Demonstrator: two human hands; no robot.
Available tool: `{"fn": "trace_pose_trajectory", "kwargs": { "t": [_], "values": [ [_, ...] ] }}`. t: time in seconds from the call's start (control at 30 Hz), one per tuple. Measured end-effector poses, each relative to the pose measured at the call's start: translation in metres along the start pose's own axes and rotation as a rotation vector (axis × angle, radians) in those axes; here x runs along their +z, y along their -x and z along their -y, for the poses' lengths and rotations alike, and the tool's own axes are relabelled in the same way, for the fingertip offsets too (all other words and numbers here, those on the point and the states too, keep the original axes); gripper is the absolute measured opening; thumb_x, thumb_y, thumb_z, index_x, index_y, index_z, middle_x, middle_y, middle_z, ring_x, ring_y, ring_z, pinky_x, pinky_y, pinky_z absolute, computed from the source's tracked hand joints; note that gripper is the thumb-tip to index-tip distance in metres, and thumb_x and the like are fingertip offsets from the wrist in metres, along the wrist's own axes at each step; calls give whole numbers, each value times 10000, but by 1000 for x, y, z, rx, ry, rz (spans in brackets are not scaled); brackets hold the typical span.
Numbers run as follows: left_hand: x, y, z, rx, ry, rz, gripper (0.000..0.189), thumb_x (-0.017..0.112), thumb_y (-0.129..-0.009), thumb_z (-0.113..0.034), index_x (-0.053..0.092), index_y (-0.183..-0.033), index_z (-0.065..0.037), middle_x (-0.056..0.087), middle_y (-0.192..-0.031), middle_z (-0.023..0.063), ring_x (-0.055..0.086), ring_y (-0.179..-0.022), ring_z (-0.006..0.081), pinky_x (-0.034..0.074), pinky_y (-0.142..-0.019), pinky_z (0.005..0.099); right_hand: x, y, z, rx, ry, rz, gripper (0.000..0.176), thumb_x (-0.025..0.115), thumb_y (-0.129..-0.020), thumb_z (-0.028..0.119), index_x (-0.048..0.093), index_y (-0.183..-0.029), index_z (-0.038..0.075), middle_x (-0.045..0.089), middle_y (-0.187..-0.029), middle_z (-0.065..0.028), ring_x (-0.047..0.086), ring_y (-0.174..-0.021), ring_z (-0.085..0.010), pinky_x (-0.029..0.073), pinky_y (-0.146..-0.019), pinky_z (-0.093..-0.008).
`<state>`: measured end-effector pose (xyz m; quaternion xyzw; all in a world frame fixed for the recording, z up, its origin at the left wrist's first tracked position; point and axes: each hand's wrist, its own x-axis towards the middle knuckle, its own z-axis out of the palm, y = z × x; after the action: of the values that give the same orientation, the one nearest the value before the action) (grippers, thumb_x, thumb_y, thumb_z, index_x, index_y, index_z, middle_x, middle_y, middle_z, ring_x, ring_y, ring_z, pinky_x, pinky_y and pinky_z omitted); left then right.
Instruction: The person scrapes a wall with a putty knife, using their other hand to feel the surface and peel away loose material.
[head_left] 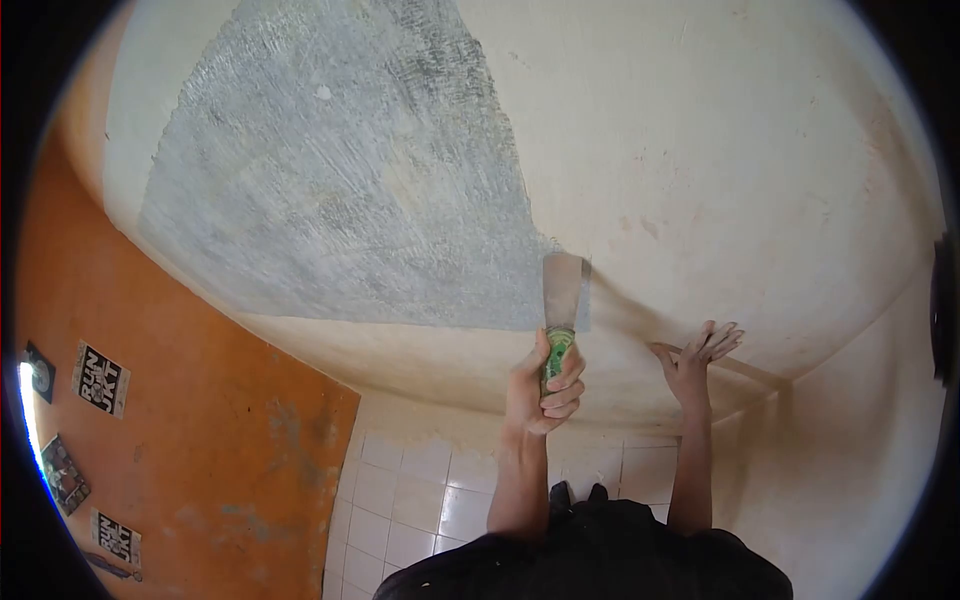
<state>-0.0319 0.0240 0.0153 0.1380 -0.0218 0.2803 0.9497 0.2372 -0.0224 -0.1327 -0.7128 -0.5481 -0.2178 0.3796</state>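
**Entry: scraper held to the ceiling, two hands raised**

- Left hand (545,385): raised overhead, fingers wrapped fully round the green handle of a scraper (562,300), thumb lying up along the handle's left side.
- Scraper: upright, its flat metal blade pressed to the ceiling (720,150) at the lower right corner of the grey patch (340,180).
- Right hand (698,357): holds nothing. Fingers are stretched out and slightly spread, laid flat on the cream paint, near the scraper and to its right.
- Grey patch: large bare area with scratch marks (one small white fleck sits near its top), bordered by cream paint on all sides.
- Orange wall (200,440): at left, carrying several posters (100,378) with black and white lettering.
- White tiles (420,490): on the far wall, below the ceiling line, between the orange wall and the forearms.
- Dark clothing (590,555): at the bottom edge, beneath both arms.
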Motion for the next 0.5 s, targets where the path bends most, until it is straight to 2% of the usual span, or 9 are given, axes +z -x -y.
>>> {"fn": "trace_pose_trajectory", "kwargs": {
  "t": [0.07, 0.13, 0.2, 0.3, 0.37, 0.5],
  "values": [
    [3, 1, 2, -16, -30, 28, 521, 304, -968, -518, 450, -832, -36, 340, -577, -21, 231, -366, 34, 159, -302, 175, -4, 2, 4, 19, 15, 12, 1089, 655, -821, 456, -148, -1437, 55, -235, -1397, -390, -265, -1289, -538, -130, -990, -666],
    [-1, 1, 4, 38, -66, -82, 525, 305, -966, -521, 448, -823, -37, 336, -568, -23, 230, -360, 34, 157, -296, 175, -1, -1, -1, 33, 7, 30, 1088, 656, -822, 448, -151, -1436, 52, -237, -1397, -390, -273, -1288, -533, -136, -991, -662],
    [-6, 14, 7, 56, -63, -105, 526, 305, -965, -522, 450, -820, -37, 335, -564, -23, 228, -357, 34, 157, -294, 176, 2, 8, 0, 63, -6, 60, 1088, 657, -824, 440, -155, -1435, 50, -238, -1396, -390, -281, -1287, -528, -141, -991, -658],
    [-11, 10, 8, 41, -16, -83, 530, 312, -964, -521, 461, -812, -35, 332, -555, -24, 223, -355, 35, 151, -293, 177, -4, 2, 3, 52, -10, 38, 1083, 658, -829, 420, -160, -1435, 51, -241, -1396, -390, -292, -1284, -525, -144, -989, -656],
    [5, -7, 1, 31, -112, -39, 531, 318, -964, -519, 471, -811, -34, 332, -557, -27, 223, -361, 37, 149, -296, 177, -5, 1, 7, 52, -43, 39, 1073, 654, -835, 412, -159, -1436, 51, -245, -1395, -389, -297, -1284, -521, -146, -989, -655],
    [35, -22, -8, 134, -195, 8, 529, 323, -965, -514, 474, -812, -32, 331, -557, -28, 226, -367, 38, 151, -298, 178, -4, 7, 0, 69, -50, 63, 1106, 643, -811, 506, -153, -1441, 67, -272, -1373, -401, -295, -1265, -552, -147, -966, -684]
  ]
}}
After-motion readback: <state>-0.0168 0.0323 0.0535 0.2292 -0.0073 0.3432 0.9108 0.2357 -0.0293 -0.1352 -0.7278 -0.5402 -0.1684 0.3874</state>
